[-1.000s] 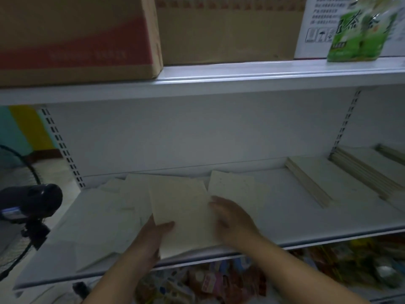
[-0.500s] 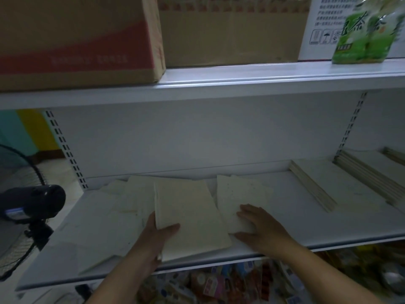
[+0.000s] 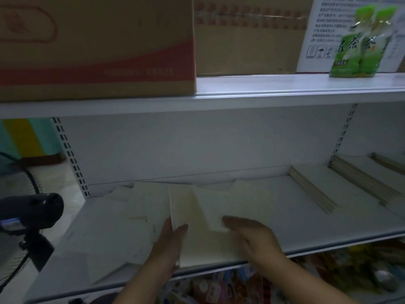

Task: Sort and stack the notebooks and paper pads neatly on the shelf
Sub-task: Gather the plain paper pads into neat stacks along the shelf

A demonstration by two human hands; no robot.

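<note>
Dim light and motion blur smear the paper. The left hand (image 3: 169, 242) grips the left edge of a pale pad (image 3: 208, 249) at the front of the shelf (image 3: 306, 233). The right hand (image 3: 254, 235) meets the corner of a second pad (image 3: 208, 213); I cannot tell whether it pinches or only touches.

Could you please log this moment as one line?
left hand: grips pad | right hand: touches second pad, grip unclear | loose pads left, neat stacks right

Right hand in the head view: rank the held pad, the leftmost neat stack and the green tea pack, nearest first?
1. Held pad, just left of the right hand.
2. Leftmost neat stack, rightward, same shelf.
3. Green tea pack, upper shelf, far right.
</note>
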